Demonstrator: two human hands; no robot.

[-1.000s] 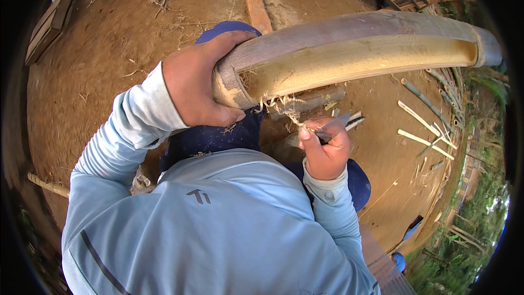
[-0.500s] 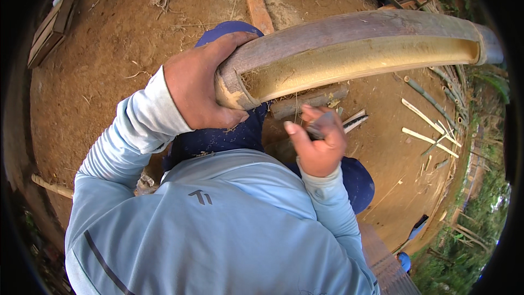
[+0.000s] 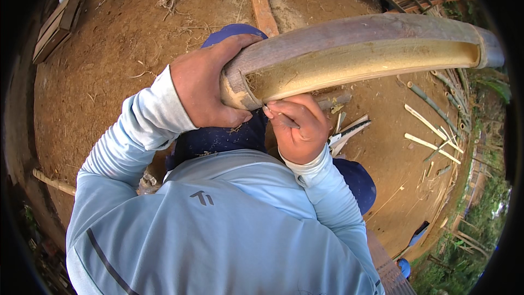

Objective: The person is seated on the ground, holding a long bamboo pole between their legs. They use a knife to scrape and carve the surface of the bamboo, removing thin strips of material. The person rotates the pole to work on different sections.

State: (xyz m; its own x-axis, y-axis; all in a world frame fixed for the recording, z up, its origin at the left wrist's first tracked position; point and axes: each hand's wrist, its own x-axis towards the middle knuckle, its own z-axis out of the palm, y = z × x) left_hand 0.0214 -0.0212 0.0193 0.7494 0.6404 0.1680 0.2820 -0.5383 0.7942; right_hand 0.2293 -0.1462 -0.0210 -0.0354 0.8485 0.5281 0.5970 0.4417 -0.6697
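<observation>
A thick bamboo pole [image 3: 349, 35] with a long slot cut in its side stretches from the middle of the view to the far right. The slot shows a pale yellow inside, with loose fibres at its left end. My left hand [image 3: 204, 79] is wrapped round the pole's left end, thumb below and fingers above. Just under the slot's lower edge, my right hand [image 3: 300, 128] is closed, its thumb and fingertips pinched close to the bamboo. A small greyish thing shows in its curled fingers; I cannot make out what it is.
Under the pole lies a short log [image 3: 334, 100]. Pale split strips [image 3: 434, 125] and green bamboo poles [image 3: 428, 101] lie on the dirt floor at right. A wooden plank [image 3: 262, 5] lies ahead, and a wooden box [image 3: 57, 30] stands far left.
My right hand has moved up and left to the slot's lower edge, and its fingers have drawn together in a pinch. My left hand keeps hold of the bamboo pole.
</observation>
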